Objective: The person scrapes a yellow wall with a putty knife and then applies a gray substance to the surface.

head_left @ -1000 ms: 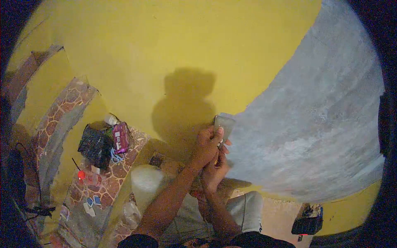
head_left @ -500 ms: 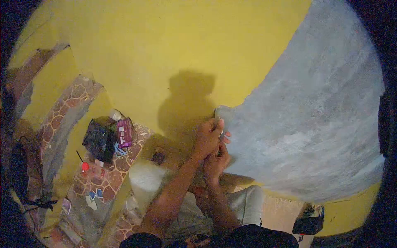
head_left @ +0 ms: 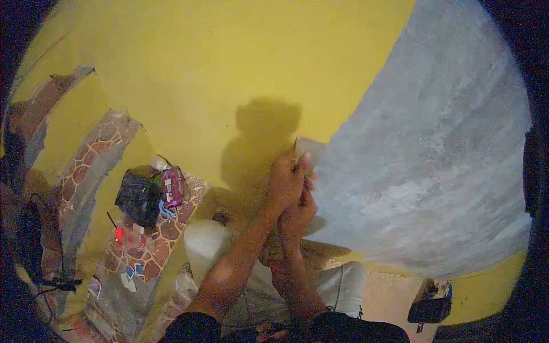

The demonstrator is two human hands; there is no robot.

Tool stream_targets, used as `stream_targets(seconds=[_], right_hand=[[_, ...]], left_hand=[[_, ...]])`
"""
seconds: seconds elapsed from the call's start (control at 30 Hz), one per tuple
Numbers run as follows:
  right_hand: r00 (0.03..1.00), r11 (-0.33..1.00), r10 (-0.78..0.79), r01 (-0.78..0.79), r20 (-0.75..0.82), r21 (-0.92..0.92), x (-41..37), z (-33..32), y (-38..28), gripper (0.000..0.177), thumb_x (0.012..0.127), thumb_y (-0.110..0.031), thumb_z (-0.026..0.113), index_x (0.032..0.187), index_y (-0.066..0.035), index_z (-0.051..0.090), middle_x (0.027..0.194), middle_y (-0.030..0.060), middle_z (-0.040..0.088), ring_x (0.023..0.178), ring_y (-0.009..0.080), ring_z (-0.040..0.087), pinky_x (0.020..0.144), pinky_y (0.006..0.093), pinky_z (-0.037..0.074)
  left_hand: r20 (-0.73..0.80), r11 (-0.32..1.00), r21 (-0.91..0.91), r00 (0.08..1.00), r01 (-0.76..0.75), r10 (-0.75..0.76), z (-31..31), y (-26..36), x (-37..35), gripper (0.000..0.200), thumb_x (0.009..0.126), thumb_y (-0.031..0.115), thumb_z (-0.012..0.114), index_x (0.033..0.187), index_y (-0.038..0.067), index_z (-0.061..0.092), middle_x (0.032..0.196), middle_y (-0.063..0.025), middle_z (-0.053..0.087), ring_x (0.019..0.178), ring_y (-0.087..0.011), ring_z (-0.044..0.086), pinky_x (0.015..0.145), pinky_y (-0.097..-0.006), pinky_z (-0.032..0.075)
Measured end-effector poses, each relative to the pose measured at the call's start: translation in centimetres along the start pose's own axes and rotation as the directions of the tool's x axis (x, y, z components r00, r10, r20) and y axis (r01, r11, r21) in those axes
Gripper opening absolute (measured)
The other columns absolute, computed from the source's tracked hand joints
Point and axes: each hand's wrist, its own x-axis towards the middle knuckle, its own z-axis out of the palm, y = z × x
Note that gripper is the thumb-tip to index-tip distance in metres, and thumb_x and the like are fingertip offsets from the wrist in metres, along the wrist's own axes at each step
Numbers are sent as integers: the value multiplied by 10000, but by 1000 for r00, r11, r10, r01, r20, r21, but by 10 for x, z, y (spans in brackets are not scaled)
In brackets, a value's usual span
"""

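Observation:
A large mottled grey sheet (head_left: 434,131) spreads across the right half of the head view, over the yellow wall. At its near-left end a pale flat corner (head_left: 311,147) sticks out above my hands. My left hand (head_left: 287,174) is closed at this corner, its thumb pressed against the edge. Just below it, my right hand (head_left: 298,212) is closed, with its fingers curled up against the left one. I cannot tell what the right fingers hold, as both hands overlap. My forearms nearly cross in front of my grey-clad legs (head_left: 340,283).
On the patterned step (head_left: 168,228) at left lie a black plastic bag (head_left: 137,194), a purple packet (head_left: 171,187), blue-handled scissors (head_left: 167,210), a red-topped item (head_left: 119,234) and small blue-framed pieces (head_left: 137,270). A black box-like object (head_left: 429,308) stands at lower right.
The grey sheet's upper edge has shifted left and looks straighter. More of the pale corner shows above my hands, which have stayed close together and risen slightly.

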Motion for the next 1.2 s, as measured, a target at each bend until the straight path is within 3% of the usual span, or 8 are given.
stream_targets(seconds=[0.13, 0.3, 0.37, 0.57, 0.83, 1.0, 1.07, 1.2], right_hand=[[993, 983, 107, -96, -59, 158, 21, 24, -52, 319, 1020, -186, 608, 1179, 88, 644, 1085, 81, 695, 964, 149, 626, 841, 294, 504], [880, 626, 466, -404, 96, 666, -11, 14, -52, 324, 1015, -150, 604, 1252, 71, 612, 1149, 73, 661, 1012, 150, 611, 868, 284, 500], [996, 981, 76, -84, 51, 173, -25, -5, 43, 315, 1022, -152, 587, 1253, 61, 605, 1151, 74, 657, 1016, 150, 609, 870, 292, 506], [786, 592, 610, -535, 98, 603, -22, 15, -67, 344, 1028, -182, 567, 1264, 68, 575, 1163, 92, 652, 1010, 158, 616, 899, 308, 506], [891, 729, 449, -408, 65, 549, -27, 8, -29, 311, 1013, -168, 603, 1233, 52, 583, 1110, 68, 655, 970, 162, 626, 876, 295, 505], [872, 712, 485, -438, 66, 549, -18, -5, -23, 259, 1024, -167, 592, 1194, 28, 610, 1016, 52, 679, 921, 145, 622, 845, 287, 499], [962, 955, 266, -272, 66, 121, -20, -17, 0, 229, 1035, -171, 581, 1142, 25, 632, 994, 64, 698, 901, 129, 613, 797, 297, 501], [839, 622, 537, -464, 88, 631, -17, -3, -38, 241, 1044, -188, 578, 1067, 42, 646, 933, 75, 713, 854, 118, 600, 731, 304, 498]], left_hand=[[-91, 825, 325, 853, -462, 514, 7, 52, -4, 395, 1057, 367, 558, 934, 2, 642, 733, -100, 713, 546, -170, 672, 518, -340, 535], [-4, 990, -76, 993, 120, -120, -2, -7, -11, 403, 1054, 378, 563, 1003, -17, 627, 760, -124, 725, 589, -186, 693, 573, -341, 556], [7, 991, -87, 995, 98, -97, -2, -33, -14, 409, 1055, 382, 563, 1019, -22, 621, 765, -129, 727, 603, -185, 696, 585, -342, 560], [-14, 977, 27, 978, 210, -209, -3, -15, -30, 448, 1059, 414, 543, 1041, -27, 623, 779, -137, 732, 649, -184, 705, 604, -352, 557], [-88, 944, 314, 993, 104, -80, -7, -13, -36, 424, 1059, 405, 534, 1006, 5, 667, 765, -116, 742, 662, -185, 713, 637, -382, 553], [-61, 974, -17, 972, 227, -228, -2, -26, -27, 445, 1064, 411, 523, 999, -5, 666, 779, -111, 751, 625, -176, 702, 598, -343, 539], [6, 976, -94, 980, 198, -198, 0, -50, -18, 456, 1067, 420, 518, 992, -5, 665, 774, -110, 749, 620, -181, 702, 591, -337, 538], [85, 978, -38, 976, 205, -201, -7, -45, -17, 497, 1072, 446, 502, 969, -16, 653, 754, -123, 736, 627, -208, 712, 588, -342, 551]])
